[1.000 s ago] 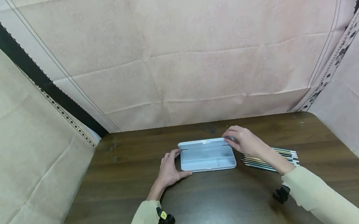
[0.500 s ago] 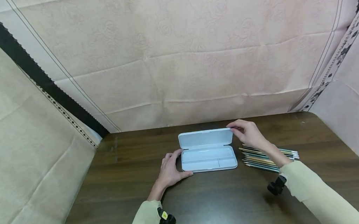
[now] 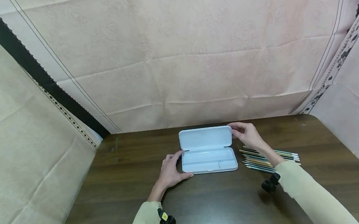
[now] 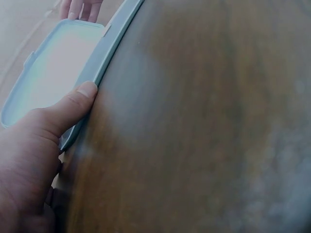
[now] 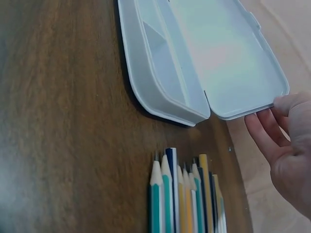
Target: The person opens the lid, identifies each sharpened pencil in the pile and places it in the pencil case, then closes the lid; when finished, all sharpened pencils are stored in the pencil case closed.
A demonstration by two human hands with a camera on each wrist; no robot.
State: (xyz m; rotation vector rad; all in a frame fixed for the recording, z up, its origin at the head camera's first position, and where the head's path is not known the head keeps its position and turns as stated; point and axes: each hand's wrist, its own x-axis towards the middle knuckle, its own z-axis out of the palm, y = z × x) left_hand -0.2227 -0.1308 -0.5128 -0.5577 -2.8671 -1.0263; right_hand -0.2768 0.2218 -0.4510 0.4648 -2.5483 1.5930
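Observation:
A pale blue pencil case (image 3: 202, 156) lies on the table with its lid (image 3: 205, 138) swung back, showing divided compartments with nothing in them. My left hand (image 3: 170, 170) grips the case's left end, thumb at the front edge and fingers toward the hinge side. In the left wrist view the thumb (image 4: 77, 99) presses the case's side wall. At the lid's far right corner, my right hand (image 3: 247, 134) pinches the rim; the right wrist view has its thumb (image 5: 286, 103) on top and fingers beneath. A bundle of pencils (image 5: 187, 199) lies near the case's right end, partly under the right forearm.
The brown wooden table (image 3: 218, 204) has its far edge just behind the lid. A pale cloth (image 3: 195, 72) hangs behind it, with more cloth at both sides. Black wrist cameras sit on both sleeves.
The lid has swung from partly raised to laid far back, with my right hand moving away from me along with its corner. The left hand has kept its hold on the case.

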